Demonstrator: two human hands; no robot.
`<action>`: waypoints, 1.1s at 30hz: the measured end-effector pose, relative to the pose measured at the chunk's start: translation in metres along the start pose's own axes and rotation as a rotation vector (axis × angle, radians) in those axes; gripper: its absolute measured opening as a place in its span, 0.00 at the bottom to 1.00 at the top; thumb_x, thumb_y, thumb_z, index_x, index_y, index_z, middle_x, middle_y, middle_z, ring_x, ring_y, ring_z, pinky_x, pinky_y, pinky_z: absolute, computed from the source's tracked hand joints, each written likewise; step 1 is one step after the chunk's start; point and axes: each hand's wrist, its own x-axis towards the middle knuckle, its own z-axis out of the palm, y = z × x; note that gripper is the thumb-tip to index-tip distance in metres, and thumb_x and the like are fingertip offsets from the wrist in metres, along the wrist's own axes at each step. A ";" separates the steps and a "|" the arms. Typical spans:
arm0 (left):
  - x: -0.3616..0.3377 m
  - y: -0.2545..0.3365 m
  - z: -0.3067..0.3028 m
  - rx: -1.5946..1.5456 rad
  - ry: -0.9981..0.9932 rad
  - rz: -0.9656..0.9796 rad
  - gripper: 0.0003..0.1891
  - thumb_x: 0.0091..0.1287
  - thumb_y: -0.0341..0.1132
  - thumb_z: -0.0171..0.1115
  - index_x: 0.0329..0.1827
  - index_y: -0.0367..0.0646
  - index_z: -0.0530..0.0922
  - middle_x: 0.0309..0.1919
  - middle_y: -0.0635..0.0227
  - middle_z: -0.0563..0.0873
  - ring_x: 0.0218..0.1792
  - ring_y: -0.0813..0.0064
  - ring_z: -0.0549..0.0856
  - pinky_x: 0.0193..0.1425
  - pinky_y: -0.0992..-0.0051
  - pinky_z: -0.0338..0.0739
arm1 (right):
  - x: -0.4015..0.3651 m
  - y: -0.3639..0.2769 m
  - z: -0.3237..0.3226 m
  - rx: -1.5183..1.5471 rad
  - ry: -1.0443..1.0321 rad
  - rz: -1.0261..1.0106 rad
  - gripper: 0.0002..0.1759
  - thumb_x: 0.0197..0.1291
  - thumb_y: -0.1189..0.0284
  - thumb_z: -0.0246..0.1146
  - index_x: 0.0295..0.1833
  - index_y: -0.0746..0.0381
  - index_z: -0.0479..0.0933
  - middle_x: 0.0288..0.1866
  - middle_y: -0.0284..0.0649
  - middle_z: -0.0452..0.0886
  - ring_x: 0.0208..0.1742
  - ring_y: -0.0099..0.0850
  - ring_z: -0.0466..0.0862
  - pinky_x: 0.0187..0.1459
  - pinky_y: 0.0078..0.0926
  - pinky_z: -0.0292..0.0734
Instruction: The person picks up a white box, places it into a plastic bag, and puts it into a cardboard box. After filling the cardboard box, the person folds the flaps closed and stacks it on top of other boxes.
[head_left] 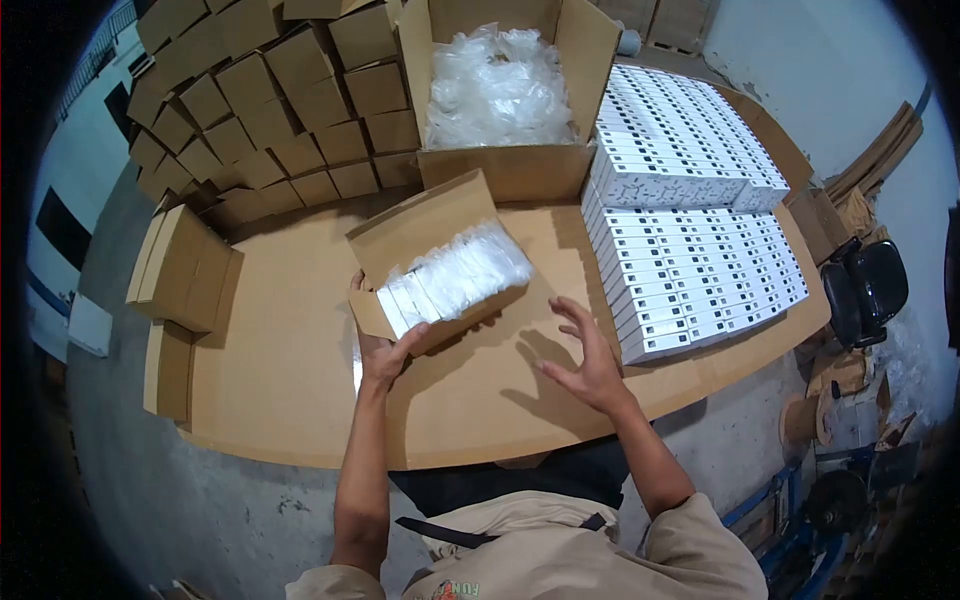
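Observation:
My left hand [388,357] is closed round the left end of an open cardboard box [420,222], its thumb over the near edge and fingertips showing past the far left corner. The box looks tilted above the table. Inside it, white items [405,303] fill the left part and crumpled clear plastic bags [475,265] cover the rest. To the right of this box, my right hand [590,362] hovers with fingers spread and holds nothing. It is nearest to the stacked white boxes [700,280] with small dark squares on their ends.
Behind stands a larger open carton [505,172] full of clear plastic bags [497,90]. Many open cardboard boxes [265,110] are piled at the back left. Closed-looking cartons [185,275] stand on the left edge of the brown table [290,400]. A black chair [868,290] is at right.

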 end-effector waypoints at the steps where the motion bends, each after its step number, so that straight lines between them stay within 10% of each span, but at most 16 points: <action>1: 0.002 0.009 0.002 -0.063 -0.044 -0.038 0.64 0.51 0.32 0.83 0.85 0.42 0.43 0.68 0.54 0.75 0.67 0.59 0.79 0.73 0.61 0.74 | 0.005 0.007 0.001 0.041 0.053 0.012 0.53 0.55 0.66 0.82 0.80 0.64 0.58 0.77 0.55 0.68 0.77 0.48 0.72 0.74 0.49 0.71; 6: 0.017 0.014 0.004 -0.257 -0.191 -0.101 0.69 0.43 0.30 0.85 0.85 0.50 0.41 0.66 0.54 0.77 0.66 0.57 0.80 0.73 0.59 0.75 | 0.037 0.022 -0.004 0.043 -0.008 -0.028 0.68 0.41 0.62 0.89 0.79 0.61 0.47 0.83 0.53 0.57 0.84 0.49 0.61 0.80 0.51 0.64; 13: 0.012 -0.018 -0.010 -0.244 -0.188 -0.190 0.68 0.38 0.32 0.87 0.81 0.51 0.46 0.64 0.62 0.73 0.66 0.60 0.77 0.72 0.61 0.75 | 0.055 0.037 -0.002 -0.019 -0.058 -0.031 0.67 0.33 0.53 0.92 0.70 0.63 0.51 0.66 0.50 0.66 0.71 0.44 0.71 0.77 0.43 0.67; 17: 0.005 -0.090 -0.043 0.118 -0.304 -0.154 0.66 0.37 0.33 0.88 0.79 0.50 0.50 0.61 0.65 0.69 0.64 0.62 0.75 0.73 0.64 0.71 | 0.050 0.037 0.001 -0.052 0.025 -0.009 0.62 0.33 0.51 0.91 0.65 0.62 0.55 0.60 0.44 0.67 0.65 0.37 0.71 0.73 0.40 0.68; 22: -0.003 0.005 0.010 -0.157 -0.133 -0.092 0.56 0.37 0.35 0.89 0.71 0.48 0.61 0.58 0.67 0.69 0.63 0.65 0.74 0.72 0.65 0.69 | 0.045 0.036 0.007 -0.016 0.138 -0.045 0.58 0.35 0.49 0.90 0.61 0.62 0.58 0.53 0.41 0.66 0.54 0.36 0.70 0.61 0.35 0.72; 33: 0.004 -0.018 -0.001 -0.030 -0.285 -0.003 0.44 0.40 0.35 0.89 0.60 0.48 0.69 0.54 0.69 0.73 0.59 0.69 0.76 0.70 0.68 0.68 | 0.045 0.011 0.008 -0.022 0.116 -0.102 0.26 0.50 0.64 0.85 0.38 0.62 0.73 0.50 0.42 0.69 0.43 0.31 0.70 0.47 0.31 0.74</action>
